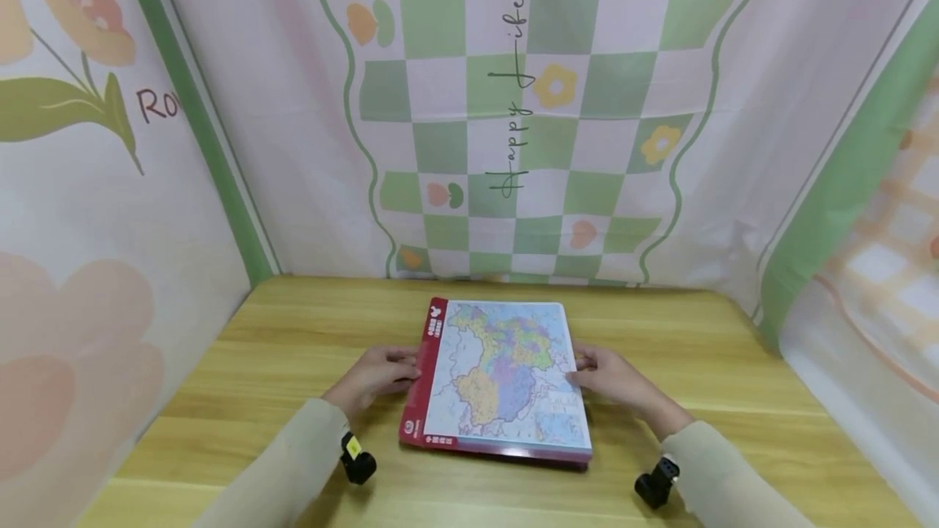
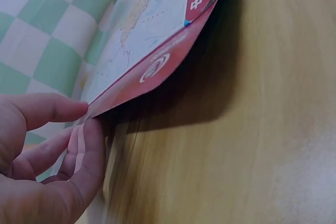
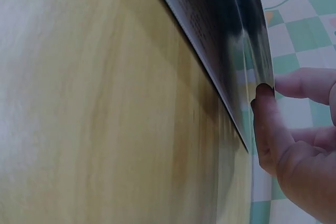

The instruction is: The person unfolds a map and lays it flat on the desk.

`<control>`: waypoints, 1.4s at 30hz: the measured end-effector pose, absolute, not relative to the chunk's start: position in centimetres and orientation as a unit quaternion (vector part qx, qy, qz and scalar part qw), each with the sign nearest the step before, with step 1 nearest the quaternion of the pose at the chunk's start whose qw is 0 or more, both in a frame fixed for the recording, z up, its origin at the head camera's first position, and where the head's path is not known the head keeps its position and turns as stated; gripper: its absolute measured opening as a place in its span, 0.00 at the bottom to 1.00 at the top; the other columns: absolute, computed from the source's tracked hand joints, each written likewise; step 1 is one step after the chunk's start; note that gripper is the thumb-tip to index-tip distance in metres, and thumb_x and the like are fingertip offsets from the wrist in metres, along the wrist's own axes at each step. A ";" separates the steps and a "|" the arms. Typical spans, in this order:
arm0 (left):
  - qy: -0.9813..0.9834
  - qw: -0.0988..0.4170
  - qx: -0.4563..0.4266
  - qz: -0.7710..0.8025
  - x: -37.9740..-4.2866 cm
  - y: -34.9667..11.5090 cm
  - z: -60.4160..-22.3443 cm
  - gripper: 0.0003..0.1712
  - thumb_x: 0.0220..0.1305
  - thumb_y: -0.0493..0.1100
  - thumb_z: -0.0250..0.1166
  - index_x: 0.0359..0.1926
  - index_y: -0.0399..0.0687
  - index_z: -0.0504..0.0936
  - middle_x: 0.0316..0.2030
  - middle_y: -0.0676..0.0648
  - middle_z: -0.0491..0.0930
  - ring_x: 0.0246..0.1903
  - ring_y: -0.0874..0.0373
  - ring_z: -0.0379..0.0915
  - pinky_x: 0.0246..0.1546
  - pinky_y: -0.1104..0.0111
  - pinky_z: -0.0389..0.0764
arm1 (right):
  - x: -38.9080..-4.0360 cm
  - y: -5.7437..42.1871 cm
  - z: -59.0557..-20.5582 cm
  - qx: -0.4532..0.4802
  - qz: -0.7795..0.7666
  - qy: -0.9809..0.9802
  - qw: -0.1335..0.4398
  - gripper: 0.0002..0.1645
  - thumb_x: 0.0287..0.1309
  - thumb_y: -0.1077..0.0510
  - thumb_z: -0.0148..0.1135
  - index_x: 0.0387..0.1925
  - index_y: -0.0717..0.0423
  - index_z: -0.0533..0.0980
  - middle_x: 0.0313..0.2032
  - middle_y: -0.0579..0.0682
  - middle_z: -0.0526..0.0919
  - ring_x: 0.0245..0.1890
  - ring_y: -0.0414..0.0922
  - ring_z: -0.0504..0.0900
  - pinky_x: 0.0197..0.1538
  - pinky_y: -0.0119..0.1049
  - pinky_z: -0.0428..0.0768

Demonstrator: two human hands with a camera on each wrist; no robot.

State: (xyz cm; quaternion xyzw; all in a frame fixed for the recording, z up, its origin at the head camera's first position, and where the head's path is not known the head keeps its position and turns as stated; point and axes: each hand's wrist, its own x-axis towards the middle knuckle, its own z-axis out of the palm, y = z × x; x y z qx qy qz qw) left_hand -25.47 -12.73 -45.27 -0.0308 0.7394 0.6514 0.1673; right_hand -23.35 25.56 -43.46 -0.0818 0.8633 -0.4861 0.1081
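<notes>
A flat map board [image 1: 506, 373] with a red left border lies in the middle of the wooden table [image 1: 293, 332]. My left hand [image 1: 399, 371] pinches its red left edge. In the left wrist view the thumb lies on top and the fingers [image 2: 89, 145] underneath, and the board [image 2: 157, 66] casts a shadow on the wood below. My right hand [image 1: 588, 371] holds the opposite edge. In the right wrist view its fingers [image 3: 268, 119] sit on both sides of the thin dark edge of the board [image 3: 220, 30], which stands slightly off the table there.
Printed cloth walls close in the table: a green-and-white checked backdrop [image 1: 528, 104] behind, flower-patterned panels on the left [image 1: 88, 226] and right [image 1: 866, 251]. Bare wood surrounds the board on all sides. Small black cameras sit on both wrists.
</notes>
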 end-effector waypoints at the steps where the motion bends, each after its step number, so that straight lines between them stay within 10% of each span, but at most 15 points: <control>1: 0.741 0.166 -0.033 0.649 -25.5 -12.7 -45.3 0.28 0.62 0.30 0.68 0.63 0.30 0.73 0.52 0.36 0.80 0.46 0.49 0.81 0.47 0.60 0.84 | -23.4 25.6 -43.4 -0.082 -0.486 0.864 0.109 0.41 0.64 0.63 0.63 0.72 0.75 0.55 0.43 0.58 0.80 0.40 0.47 0.79 0.39 0.33 0.81; 42: 0.748 0.162 -0.035 0.643 -25.9 -14.0 -45.3 0.30 0.62 0.28 0.67 0.65 0.30 0.72 0.47 0.39 0.81 0.44 0.51 0.82 0.47 0.60 0.84 | -23.4 27.5 -39.1 -0.126 -0.503 0.846 0.122 0.45 0.69 0.60 0.60 0.76 0.71 0.46 0.46 0.63 0.70 0.38 0.51 0.80 0.43 0.48 0.85</control>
